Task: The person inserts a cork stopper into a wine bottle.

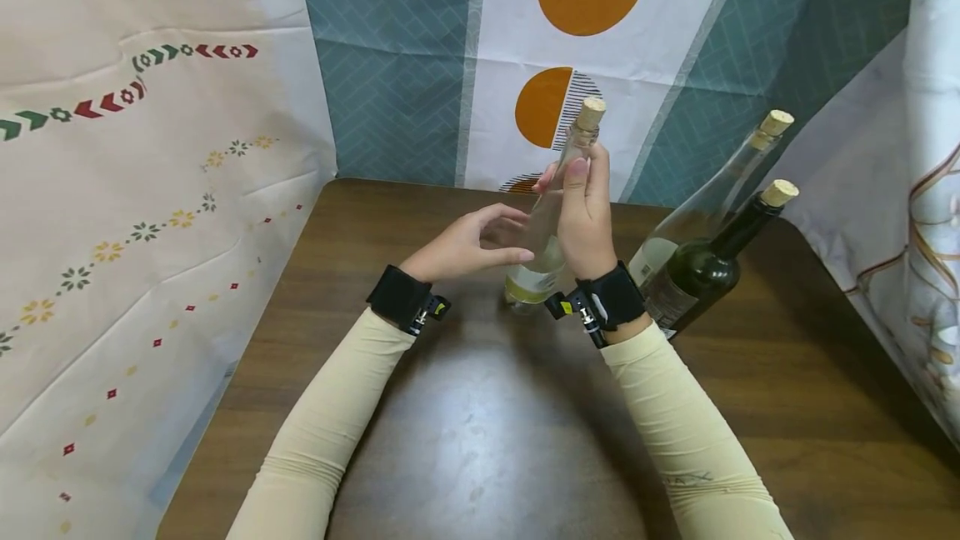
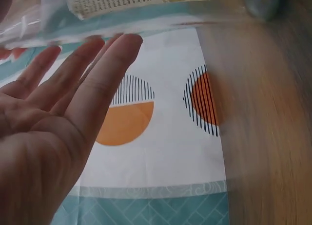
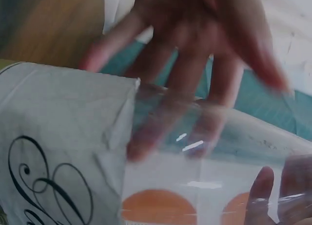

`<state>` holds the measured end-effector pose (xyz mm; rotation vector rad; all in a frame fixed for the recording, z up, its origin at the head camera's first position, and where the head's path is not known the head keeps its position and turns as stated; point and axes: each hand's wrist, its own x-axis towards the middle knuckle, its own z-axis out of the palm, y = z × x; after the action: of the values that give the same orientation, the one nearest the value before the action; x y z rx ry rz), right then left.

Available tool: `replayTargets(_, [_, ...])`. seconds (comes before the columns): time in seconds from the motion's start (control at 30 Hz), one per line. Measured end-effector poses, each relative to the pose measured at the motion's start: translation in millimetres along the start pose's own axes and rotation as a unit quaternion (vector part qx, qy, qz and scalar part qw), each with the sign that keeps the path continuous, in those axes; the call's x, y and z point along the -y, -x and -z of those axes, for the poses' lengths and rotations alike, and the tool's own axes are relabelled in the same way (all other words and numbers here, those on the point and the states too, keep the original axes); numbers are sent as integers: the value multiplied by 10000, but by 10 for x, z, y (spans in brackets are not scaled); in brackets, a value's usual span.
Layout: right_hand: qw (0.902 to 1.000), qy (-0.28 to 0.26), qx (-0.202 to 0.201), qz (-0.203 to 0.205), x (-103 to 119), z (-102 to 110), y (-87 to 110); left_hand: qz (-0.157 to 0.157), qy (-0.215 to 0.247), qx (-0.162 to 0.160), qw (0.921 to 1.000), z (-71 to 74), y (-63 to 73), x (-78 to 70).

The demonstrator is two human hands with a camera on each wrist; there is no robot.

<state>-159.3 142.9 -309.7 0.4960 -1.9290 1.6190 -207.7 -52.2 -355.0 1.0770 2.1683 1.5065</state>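
Observation:
A clear glass bottle with a pale label and a cork in its mouth leans to the right over the table. My right hand grips it around the neck, just under the cork. Against the left side of the bottle, my left hand reaches with spread fingers and the thumb apart. In the left wrist view its straight fingers lie right at the glass. The right wrist view looks through the bottle at the blurred left hand, beside the white label with a black swirl.
On the right of the wooden table stand two more corked bottles, a clear one and a dark green one, close to my right wrist. Patterned cloth hangs behind the table and along both sides.

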Motion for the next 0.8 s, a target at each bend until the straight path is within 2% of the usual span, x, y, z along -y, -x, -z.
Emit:
replayTargets(0.2, [9979, 378, -506, -147, -88, 236, -118, 21, -192, -141, 9997, 24, 7, 19])
replayTargets(0.4, [9942, 501, -881, -348, -168, 425, -206, 10, -257, -139, 9996, 43, 7, 35])
replayTargets(0.67, [9866, 604, -1448, -452, -292, 589, -332, 40, -265, -125, 9996, 62, 21, 57])
replayTargets(0.8, [9841, 685, -1569, -465, -321, 622, -350, 68, -266, -148, 9995, 67, 30, 84])
